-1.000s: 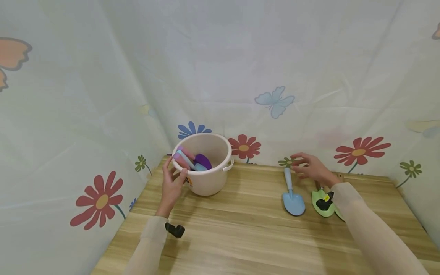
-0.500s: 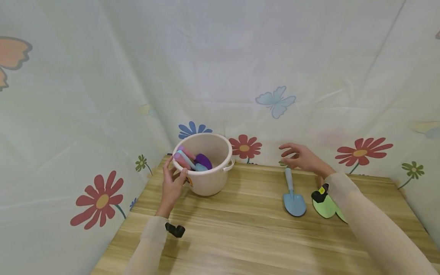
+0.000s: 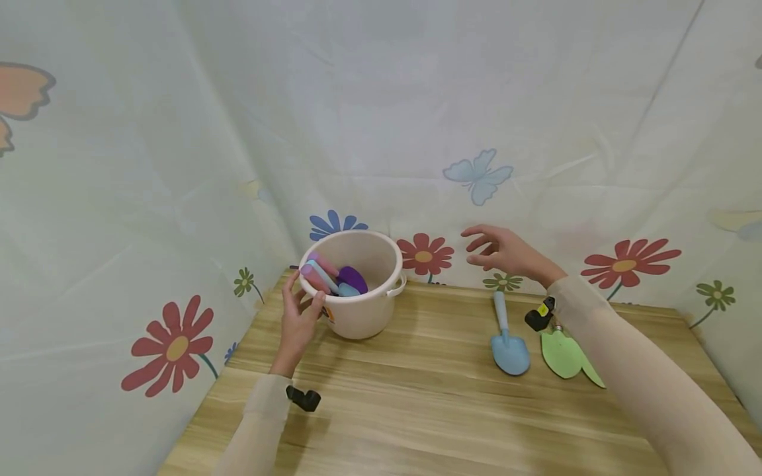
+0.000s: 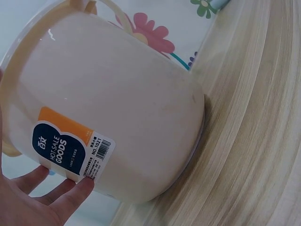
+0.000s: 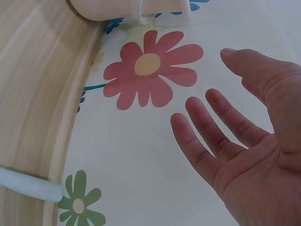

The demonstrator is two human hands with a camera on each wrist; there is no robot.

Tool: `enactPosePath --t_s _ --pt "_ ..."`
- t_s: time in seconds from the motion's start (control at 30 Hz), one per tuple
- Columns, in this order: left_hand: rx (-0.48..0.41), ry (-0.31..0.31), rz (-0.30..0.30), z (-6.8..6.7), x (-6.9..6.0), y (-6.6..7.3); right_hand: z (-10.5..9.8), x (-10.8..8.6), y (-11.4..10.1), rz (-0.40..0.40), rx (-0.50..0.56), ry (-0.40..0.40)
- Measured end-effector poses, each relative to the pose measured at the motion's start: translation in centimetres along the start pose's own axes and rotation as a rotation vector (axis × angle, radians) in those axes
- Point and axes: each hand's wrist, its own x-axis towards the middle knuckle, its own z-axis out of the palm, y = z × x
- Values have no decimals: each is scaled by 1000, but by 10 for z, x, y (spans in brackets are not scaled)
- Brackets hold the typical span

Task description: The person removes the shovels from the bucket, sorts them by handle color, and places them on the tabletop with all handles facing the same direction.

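Note:
My left hand (image 3: 299, 324) holds the side of a white plastic bucket (image 3: 364, 316) near its rim, thumb at the front and fingers round the left side. In the left wrist view, fingertips touch the bucket wall (image 4: 117, 94) beside its label (image 4: 70, 143). Pink and light-blue handles (image 3: 317, 274) lean inside the bucket, with a purple blade-like piece (image 3: 352, 279); their lower parts are hidden. My right hand (image 3: 503, 252) hovers in the air with fingers spread and nothing in them, above and behind a light-blue trowel (image 3: 510, 350). Its handle tip (image 5: 33, 184) shows in the right wrist view.
Green trowel blades (image 3: 561, 354) lie right of the blue trowel, partly hidden by my right sleeve. A wooden tabletop (image 3: 411, 396) carries everything. White sheeting (image 3: 381, 132) printed with flowers and butterflies stands behind and along both sides.
My right hand has moved left and a little up, from over the blue trowel's handle end, uncovering more of the green blades. My left hand and the bucket have stayed put.

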Motion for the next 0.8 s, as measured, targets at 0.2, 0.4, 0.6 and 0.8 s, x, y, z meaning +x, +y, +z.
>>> enactPosePath --t_s 0.2,0.4,0.6,0.8 --pt "18 8 -3 -2 -2 1 2 13 -13 -14 -28 -9" --pt "16 19 15 -1 -3 1 4 30 -26 -24 -42 -31" --pt "-4 3 -18 -3 -3 5 8 49 -43 -37 -31 -59" --pt "12 -20 -27 0 -10 28 15 67 -57 -67 -50 -77"
